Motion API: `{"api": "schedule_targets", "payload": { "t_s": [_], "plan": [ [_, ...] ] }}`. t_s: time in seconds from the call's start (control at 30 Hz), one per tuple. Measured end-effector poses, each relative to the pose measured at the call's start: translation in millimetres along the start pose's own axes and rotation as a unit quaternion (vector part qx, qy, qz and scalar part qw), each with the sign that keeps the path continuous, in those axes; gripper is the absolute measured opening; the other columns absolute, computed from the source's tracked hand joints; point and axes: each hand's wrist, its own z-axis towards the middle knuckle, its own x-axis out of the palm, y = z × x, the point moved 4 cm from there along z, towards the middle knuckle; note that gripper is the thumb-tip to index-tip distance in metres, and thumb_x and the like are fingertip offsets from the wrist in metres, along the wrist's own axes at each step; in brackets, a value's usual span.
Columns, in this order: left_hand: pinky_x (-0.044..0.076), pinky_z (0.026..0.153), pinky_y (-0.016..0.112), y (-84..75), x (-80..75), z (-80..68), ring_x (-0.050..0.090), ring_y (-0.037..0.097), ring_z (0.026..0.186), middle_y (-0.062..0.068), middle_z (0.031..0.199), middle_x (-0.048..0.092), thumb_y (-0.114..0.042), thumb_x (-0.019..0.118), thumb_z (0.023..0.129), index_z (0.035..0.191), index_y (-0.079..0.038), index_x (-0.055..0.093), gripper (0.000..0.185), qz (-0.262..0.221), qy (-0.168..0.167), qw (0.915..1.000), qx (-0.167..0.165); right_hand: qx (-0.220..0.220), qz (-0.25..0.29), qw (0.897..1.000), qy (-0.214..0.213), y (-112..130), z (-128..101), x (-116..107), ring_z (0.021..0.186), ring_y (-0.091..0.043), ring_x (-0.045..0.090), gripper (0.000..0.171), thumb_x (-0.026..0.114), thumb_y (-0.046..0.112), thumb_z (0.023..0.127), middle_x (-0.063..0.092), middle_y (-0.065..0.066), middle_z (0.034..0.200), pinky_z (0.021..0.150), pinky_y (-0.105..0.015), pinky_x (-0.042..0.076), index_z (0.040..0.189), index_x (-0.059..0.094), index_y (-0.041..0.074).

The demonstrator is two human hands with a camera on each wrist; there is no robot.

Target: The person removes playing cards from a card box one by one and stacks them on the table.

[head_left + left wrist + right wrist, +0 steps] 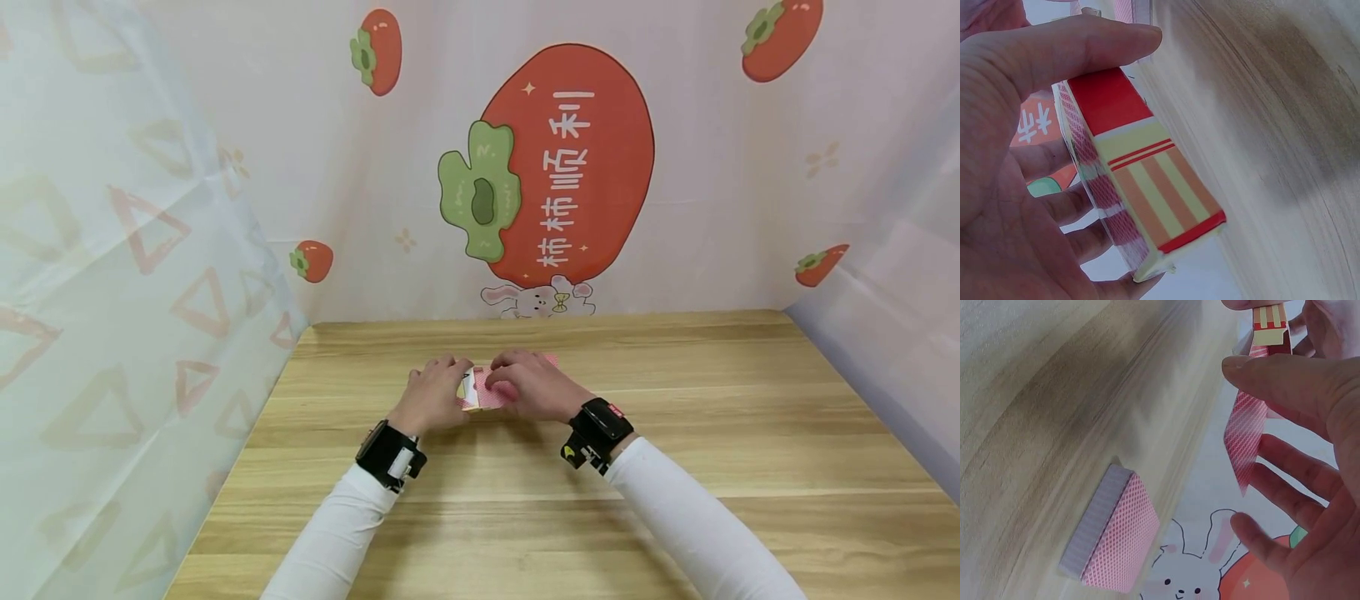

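right wrist view: a card [1246, 434] is pinched by the right hand [542, 387] just beside the box [1147, 162], which is gripped by the left hand [431, 396] above the table [517, 533], where a deck [1124, 531] is seen.

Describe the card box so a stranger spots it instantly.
Over the wooden table, find the left hand. It grips the card box, whose narrow side shows red bands and orange stripes; the deck lying nearby has plain pale edges.
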Motion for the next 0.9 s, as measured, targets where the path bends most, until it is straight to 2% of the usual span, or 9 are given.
{"api": "schedule_targets", "payload": {
  "t_s": [0.2, 0.57, 0.67, 0.9],
  "plan": [
    [0.044, 0.083, 0.054, 1.4, -0.2, 0.2, 0.056, 0.031, 0.105, 0.009, 0.115, 0.06, -0.019, 0.093, 0.066, 0.133, -0.011, 0.06, 0.075, -0.003, -0.003, 1.0, -0.004, 0.022, 0.023, 0.999, 0.019, -6, -2, 0, 0.116, -0.024, 0.058, 0.031, 0.086, 0.012, 0.081, 0.062, -0.007, 0.125, 0.102, -0.039, 0.048, 0.111, 0.077, 0.012],
    [0.044, 0.082, 0.053, 6.5, -0.4, 0.4, 0.055, 0.029, 0.102, 0.009, 0.114, 0.06, -0.017, 0.089, 0.065, 0.134, -0.011, 0.06, 0.075, -0.002, -0.007, 0.9999, -0.01, 0.037, 0.029, 0.999, 0.015, -16, -9, -8, 0.109, -0.023, 0.056, 0.033, 0.087, 0.013, 0.08, 0.06, -0.004, 0.12, 0.098, -0.041, 0.049, 0.11, 0.077, 0.015],
    [0.044, 0.082, 0.055, 8.4, -0.2, 1.3, 0.056, 0.029, 0.102, 0.01, 0.114, 0.061, -0.017, 0.088, 0.066, 0.134, -0.01, 0.06, 0.074, -0.004, -0.008, 0.9999, -0.013, 0.056, 0.032, 0.998, 0.001, -21, -12, -14, 0.107, -0.024, 0.056, 0.034, 0.087, 0.015, 0.08, 0.059, -0.005, 0.119, 0.094, -0.04, 0.051, 0.112, 0.076, 0.015],
    [0.044, 0.084, 0.058, 13.4, 2.3, 4.1, 0.056, 0.031, 0.104, 0.012, 0.118, 0.061, -0.019, 0.088, 0.068, 0.134, -0.01, 0.06, 0.073, -0.003, -0.002, 0.9997, -0.022, 0.129, 0.007, 0.991, -0.034, -34, -16, -22, 0.108, -0.028, 0.057, 0.044, 0.087, 0.024, 0.08, 0.061, -0.011, 0.125, 0.091, -0.045, 0.052, 0.12, 0.072, 0.012]
  ]
}}
